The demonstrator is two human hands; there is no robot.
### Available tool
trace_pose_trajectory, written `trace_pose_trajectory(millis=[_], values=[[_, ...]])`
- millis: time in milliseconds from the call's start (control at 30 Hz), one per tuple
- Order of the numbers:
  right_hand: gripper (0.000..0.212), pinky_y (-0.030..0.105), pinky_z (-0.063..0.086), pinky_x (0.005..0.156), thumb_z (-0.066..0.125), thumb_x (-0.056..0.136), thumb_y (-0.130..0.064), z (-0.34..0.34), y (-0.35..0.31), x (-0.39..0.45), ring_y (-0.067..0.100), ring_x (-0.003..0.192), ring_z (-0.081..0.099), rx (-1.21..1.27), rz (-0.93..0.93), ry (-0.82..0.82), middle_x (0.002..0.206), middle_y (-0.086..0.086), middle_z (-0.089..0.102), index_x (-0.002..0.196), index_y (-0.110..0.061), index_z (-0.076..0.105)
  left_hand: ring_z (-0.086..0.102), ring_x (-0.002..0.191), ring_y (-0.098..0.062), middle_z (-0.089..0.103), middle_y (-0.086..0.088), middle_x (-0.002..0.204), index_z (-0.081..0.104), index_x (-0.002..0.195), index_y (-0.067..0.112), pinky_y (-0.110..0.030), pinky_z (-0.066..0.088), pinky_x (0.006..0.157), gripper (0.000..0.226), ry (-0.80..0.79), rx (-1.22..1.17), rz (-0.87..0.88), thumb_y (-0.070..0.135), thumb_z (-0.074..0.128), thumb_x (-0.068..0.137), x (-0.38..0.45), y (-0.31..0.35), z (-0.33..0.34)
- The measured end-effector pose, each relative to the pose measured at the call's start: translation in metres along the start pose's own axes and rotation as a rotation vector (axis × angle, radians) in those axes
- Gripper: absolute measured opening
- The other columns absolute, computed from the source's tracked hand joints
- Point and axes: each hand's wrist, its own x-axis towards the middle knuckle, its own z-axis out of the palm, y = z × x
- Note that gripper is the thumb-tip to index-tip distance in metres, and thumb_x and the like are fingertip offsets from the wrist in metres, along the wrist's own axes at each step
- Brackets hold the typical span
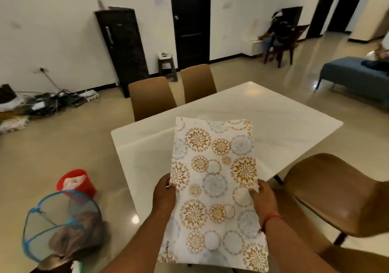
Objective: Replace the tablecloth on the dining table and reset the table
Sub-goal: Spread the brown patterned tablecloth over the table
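Tablecloth [214, 188] folded, held above white table [273, 113] edge. My left hand [164, 197] grips its left side, right hand [263, 199] its right side, fingers curled round edges.

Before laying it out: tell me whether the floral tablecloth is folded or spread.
Folded. The tablecloth is a compact flat rectangle held by both edges, left hand and right hand, above the bare table.
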Motion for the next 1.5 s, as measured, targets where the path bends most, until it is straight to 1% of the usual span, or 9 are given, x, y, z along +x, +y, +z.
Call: trace_pose_trajectory(millis=[167,267,433,600,733,1000,1167,1333,1500], values=[[0.036,0.051,0.048,0.101,0.056,0.097,-0.006,0.063,0.011,0.047,0.033,0.113,0.059,0.158,0.156,0.113,0.128,0.012,0.061,0.132,-0.015,0.057,0.062,0.103,-0.021,0.063,0.007,0.098,0.063,0.092,0.030,-0.031,0.048,0.090,0.025,-0.111,0.400,-0.057,0.009,0.049,0.097,0.093,-0.002,-0.022],[0.039,0.048,0.046,0.103,0.053,0.098,-0.002,0.093,0.006,0.066,0.035,0.115,0.055,0.264,0.294,0.281,0.129,0.013,0.058,0.136,-0.012,0.054,0.063,0.101,-0.023,0.065,0.002,0.102,0.069,0.101,0.016,-0.031,0.050,0.089,0.019,-0.137,0.557,-0.124,0.012,0.053,0.092,0.152,-0.011,-0.034],[0.048,0.049,0.042,0.107,0.054,0.098,-0.002,0.148,0.008,0.087,0.040,0.123,0.051,0.297,0.441,0.384,0.134,0.017,0.053,0.144,-0.009,0.044,0.067,0.078,-0.031,0.071,-0.021,0.095,0.066,0.100,0.004,-0.041,0.059,0.075,0.016,-0.072,0.039,-0.481,-0.004,0.056,0.090,0.219,-0.018,-0.049],[0.046,0.061,0.047,0.096,0.056,0.096,-0.009,0.182,0.023,0.083,0.041,0.105,0.057,0.234,0.559,0.320,0.113,0.015,0.059,0.139,-0.008,0.043,0.070,0.086,-0.034,0.073,-0.022,0.100,0.068,0.105,0.003,-0.050,0.059,0.082,0.020,-0.127,-0.015,-0.604,0.000,0.051,0.095,0.226,-0.048,-0.049],[0.052,0.051,0.051,0.086,0.057,0.092,-0.010,0.185,0.026,0.079,0.034,0.092,0.057,0.187,0.583,0.315,0.113,0.012,0.059,0.142,-0.007,0.042,0.071,0.074,-0.027,0.074,-0.015,0.090,0.066,0.098,0.005,-0.036,0.060,0.061,0.019,-0.103,-0.053,-0.657,0.001,0.047,0.100,0.208,-0.070,-0.047],[0.024,0.050,0.050,0.095,0.060,0.094,-0.010,0.179,0.032,0.072,0.033,0.099,0.061,0.186,0.478,0.235,0.106,0.011,0.063,0.117,-0.014,0.053,0.070,0.099,-0.029,0.069,-0.007,0.117,0.055,0.126,0.021,-0.047,0.062,0.071,0.028,-0.044,-0.178,-0.572,0.011,0.053,0.101,0.182,-0.087,-0.038],[0.026,0.042,0.048,0.089,0.056,0.096,-0.001,0.160,0.025,0.064,0.028,0.090,0.059,0.331,0.382,0.150,0.102,0.011,0.063,0.090,-0.027,0.056,0.069,0.101,-0.025,0.068,0.000,0.113,0.056,0.118,0.026,-0.044,0.061,0.076,0.027,0.074,-0.241,-0.435,0.007,0.045,0.103,0.149,-0.065,-0.028],[0.034,0.040,0.046,0.089,0.054,0.098,-0.001,0.128,0.005,0.047,0.028,0.100,0.056,0.393,0.295,0.043,0.119,0.015,0.059,0.132,-0.010,0.050,0.069,0.102,-0.026,0.070,0.000,0.116,0.057,0.118,0.030,-0.052,0.060,0.079,0.033,0.155,-0.297,-0.358,0.005,0.044,0.102,0.098,-0.054,-0.025],[0.045,0.051,0.048,0.089,0.056,0.096,-0.004,0.132,-0.011,0.014,0.032,0.080,0.056,0.236,0.151,-0.168,0.125,0.031,0.057,0.138,-0.001,0.040,0.069,0.103,-0.027,0.070,0.002,0.117,0.058,0.111,0.040,-0.056,0.059,0.080,0.035,0.314,-0.390,-0.302,0.008,0.047,0.102,0.032,-0.055,-0.064]])
